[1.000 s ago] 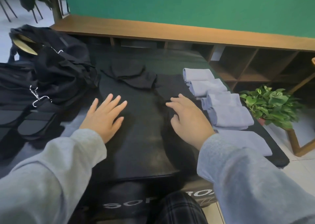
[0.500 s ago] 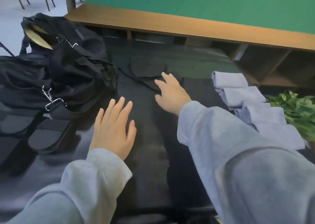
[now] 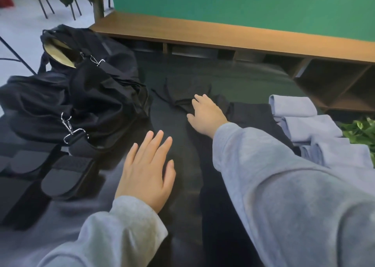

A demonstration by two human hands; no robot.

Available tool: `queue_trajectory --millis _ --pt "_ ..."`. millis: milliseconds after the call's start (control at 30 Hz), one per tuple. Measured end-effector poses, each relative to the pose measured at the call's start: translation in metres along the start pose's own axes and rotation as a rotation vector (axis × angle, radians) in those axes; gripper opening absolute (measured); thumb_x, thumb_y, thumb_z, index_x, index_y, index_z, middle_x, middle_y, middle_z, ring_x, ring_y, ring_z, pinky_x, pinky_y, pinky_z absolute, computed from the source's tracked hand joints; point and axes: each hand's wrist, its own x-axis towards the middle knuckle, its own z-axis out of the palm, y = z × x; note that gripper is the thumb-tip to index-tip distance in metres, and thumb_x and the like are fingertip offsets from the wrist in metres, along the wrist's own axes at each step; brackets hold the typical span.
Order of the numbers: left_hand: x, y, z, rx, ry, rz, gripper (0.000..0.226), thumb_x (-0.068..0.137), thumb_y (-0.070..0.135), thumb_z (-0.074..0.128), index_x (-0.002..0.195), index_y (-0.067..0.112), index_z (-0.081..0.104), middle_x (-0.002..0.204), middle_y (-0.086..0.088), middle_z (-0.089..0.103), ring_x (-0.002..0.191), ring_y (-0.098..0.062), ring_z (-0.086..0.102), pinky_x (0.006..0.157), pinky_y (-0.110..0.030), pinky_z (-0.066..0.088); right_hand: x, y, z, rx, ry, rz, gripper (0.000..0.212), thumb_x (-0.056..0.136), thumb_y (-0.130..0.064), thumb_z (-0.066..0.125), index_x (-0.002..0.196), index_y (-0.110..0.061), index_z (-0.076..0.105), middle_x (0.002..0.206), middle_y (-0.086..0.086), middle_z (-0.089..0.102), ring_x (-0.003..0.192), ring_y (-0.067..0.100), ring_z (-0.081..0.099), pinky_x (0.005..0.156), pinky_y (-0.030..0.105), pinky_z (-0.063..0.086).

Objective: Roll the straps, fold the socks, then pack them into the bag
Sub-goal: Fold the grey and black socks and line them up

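Note:
A black bag (image 3: 85, 96) lies at the left of the dark table (image 3: 233, 77), its top gaping and metal clips hanging from its straps (image 3: 70, 128). Flat black strap pads (image 3: 60, 177) lie in front of it. Black socks (image 3: 182, 90) lie at the table's middle. My right hand (image 3: 207, 114) reaches forward and rests on their near edge, fingers slightly bent. My left hand (image 3: 148, 171) hovers flat over the table, fingers straight and spread. Folded pale blue socks (image 3: 312, 126) sit in a row at the right.
A long wooden shelf unit (image 3: 223, 35) runs behind the table under a green wall. A green potted plant (image 3: 361, 130) stands at the right edge. Chair legs (image 3: 44, 4) show on the grey floor at the far left.
My right hand has moved forward from the table's near middle onto the black socks. My left hand stays flat. The view has tilted left and forward.

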Motion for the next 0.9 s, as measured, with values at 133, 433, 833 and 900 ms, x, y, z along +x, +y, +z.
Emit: queue_trajectory --millis 133,433,833,900 --pt "0.0 -0.001 0.0 -0.002 0.01 0.014 0.053 0.089 0.036 0.03 0.137 0.02 0.042 0.148 0.0 0.037 0.139 -0.012 0.021 0.112 -0.032 0.009 -0.009 -0.01 -0.008 0.135 0.123 -0.022 0.056 0.099 -0.026 0.042 0.148 -0.009 0.022 0.159 -0.001 0.011 0.145 0.018 0.01 0.115 0.036 0.019" --pt "-0.002 0.002 -0.002 -0.057 0.07 0.021 0.067 0.085 0.037 0.036 0.147 0.024 0.014 0.155 0.005 0.016 0.142 -0.011 0.012 0.114 -0.035 0.016 -0.092 -0.031 -0.006 0.218 0.275 -0.09 0.064 0.097 -0.024 0.046 0.151 -0.01 0.013 0.159 -0.001 0.004 0.146 0.022 0.001 0.117 0.031 0.01" --pt "-0.006 0.002 -0.003 -0.075 0.076 0.095 0.054 0.069 0.02 0.079 0.119 0.018 0.059 0.134 -0.009 0.049 0.127 -0.029 0.045 0.097 -0.048 0.039 -0.204 -0.04 0.031 0.268 0.25 -0.125 0.06 0.098 -0.024 0.043 0.151 -0.019 0.015 0.157 -0.018 0.0 0.142 -0.002 0.008 0.11 0.009 0.009" --pt "-0.006 0.002 -0.003 -0.092 0.06 0.057 0.047 0.072 0.012 0.074 0.117 0.017 0.061 0.131 -0.007 0.053 0.129 -0.027 0.044 0.1 -0.047 0.037 -0.206 -0.04 0.033 0.303 0.268 -0.094 0.06 0.098 -0.025 0.043 0.151 -0.022 0.016 0.156 -0.021 0.0 0.14 -0.004 0.013 0.104 0.005 0.011"
